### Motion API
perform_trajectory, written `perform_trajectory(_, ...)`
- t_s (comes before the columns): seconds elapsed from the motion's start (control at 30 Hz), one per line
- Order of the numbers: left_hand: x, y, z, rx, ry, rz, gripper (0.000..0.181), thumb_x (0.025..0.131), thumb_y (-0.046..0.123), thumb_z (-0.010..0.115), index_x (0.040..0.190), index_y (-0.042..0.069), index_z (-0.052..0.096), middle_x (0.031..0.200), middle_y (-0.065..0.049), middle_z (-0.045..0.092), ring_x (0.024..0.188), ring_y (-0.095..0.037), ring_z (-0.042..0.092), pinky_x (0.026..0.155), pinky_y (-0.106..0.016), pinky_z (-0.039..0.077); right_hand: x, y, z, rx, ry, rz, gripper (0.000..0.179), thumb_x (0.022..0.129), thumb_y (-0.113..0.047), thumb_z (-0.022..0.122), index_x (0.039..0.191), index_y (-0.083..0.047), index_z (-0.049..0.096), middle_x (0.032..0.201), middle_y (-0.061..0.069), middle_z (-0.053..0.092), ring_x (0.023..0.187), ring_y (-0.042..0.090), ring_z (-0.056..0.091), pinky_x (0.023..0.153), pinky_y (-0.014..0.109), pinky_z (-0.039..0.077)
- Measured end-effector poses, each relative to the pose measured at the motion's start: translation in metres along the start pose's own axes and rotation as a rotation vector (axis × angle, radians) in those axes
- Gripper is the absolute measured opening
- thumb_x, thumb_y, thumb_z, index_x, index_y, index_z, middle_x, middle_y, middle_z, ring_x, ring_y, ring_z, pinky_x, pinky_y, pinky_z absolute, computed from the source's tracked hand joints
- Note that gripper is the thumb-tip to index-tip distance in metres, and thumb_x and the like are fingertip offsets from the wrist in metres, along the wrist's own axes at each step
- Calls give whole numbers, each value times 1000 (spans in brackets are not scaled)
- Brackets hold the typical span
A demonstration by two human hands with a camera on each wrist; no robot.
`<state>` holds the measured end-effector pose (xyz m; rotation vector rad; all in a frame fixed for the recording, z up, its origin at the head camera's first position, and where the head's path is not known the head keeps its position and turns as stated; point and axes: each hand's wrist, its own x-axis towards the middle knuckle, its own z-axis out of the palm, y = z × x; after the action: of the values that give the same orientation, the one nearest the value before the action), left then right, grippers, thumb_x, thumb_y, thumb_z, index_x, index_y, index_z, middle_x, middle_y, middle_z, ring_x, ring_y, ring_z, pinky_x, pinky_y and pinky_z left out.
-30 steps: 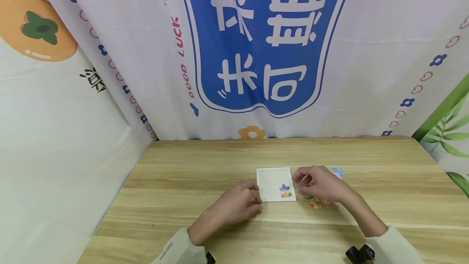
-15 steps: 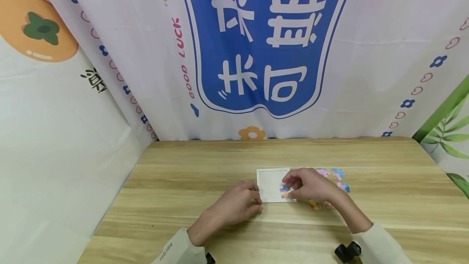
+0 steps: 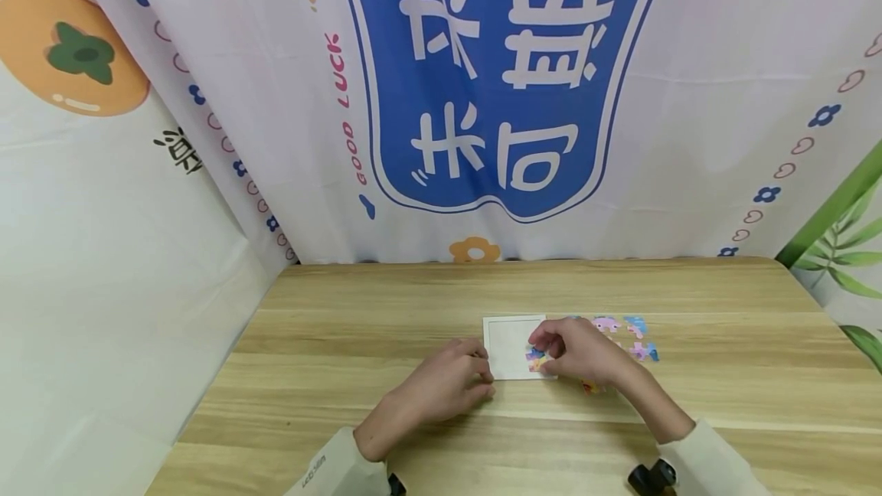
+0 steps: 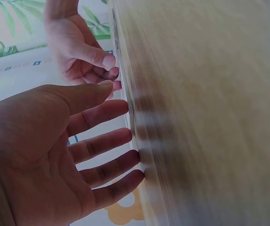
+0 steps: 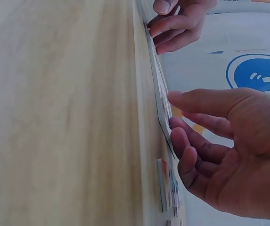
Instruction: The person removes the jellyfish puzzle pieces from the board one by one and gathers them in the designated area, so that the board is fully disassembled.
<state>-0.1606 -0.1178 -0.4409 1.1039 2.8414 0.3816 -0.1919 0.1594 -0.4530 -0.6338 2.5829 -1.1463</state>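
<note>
A white puzzle tray [image 3: 506, 339] lies flat on the table, with colourful jigsaw pieces [image 3: 534, 360] in its near right corner. My right hand [image 3: 586, 350] reaches over that corner, thumb and curled fingers at either side of a puzzle piece; the palm hides part of it. In the right wrist view the thumb [image 5: 179, 98] and fingertips come right down to the tray. At the tray's left edge my left hand [image 3: 444, 381] rests with relaxed fingers. The left wrist view shows those fingers [image 4: 111, 149] spread apart, tips at the edge and table, holding nothing.
Several loose jigsaw pieces, among them a pink one [image 3: 606, 324], a blue one [image 3: 635, 325] and a pink-and-blue one [image 3: 645, 351], lie right of the tray, partly under my right forearm. A printed cloth [image 3: 689, 136] hangs behind the wooden table [image 3: 372, 289].
My right hand has moved left from beside the tray to over its near right corner, uncovering loose pieces on the right. Over the last half second it shifts only slightly. My left hand stays put.
</note>
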Motion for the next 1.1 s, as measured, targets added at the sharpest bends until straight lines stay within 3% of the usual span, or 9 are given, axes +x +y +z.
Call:
perform_trajectory(0.6,0,0,1,-15,-14,-30,11,100,32,79,101,22,85,124,4,70,112,-15,64,100,-32,56,0,-4,7,-11,49,55,31,84,-6,90,111,-10,76,97,0,71,84,15,59,72,25,51)
perform_trajectory(0.87,0,-1,1,-13,-22,-38,13,100,33,79,102,22,85,124,4,70,112,-15,64,99,-32,56,2,-7,8,61,35,90,34,80,0,91,110,-4,75,97,4,70,86,15,61,75,24,53)
perform_trajectory(1.1,1,-1,2,-10,-29,-38,13,101,34,77,103,23,85,126,4,70,115,-15,64,103,-34,55,0,-7,8,-7,73,46,23,84,-2,88,105,-8,79,90,0,68,82,12,60,72,23,52)
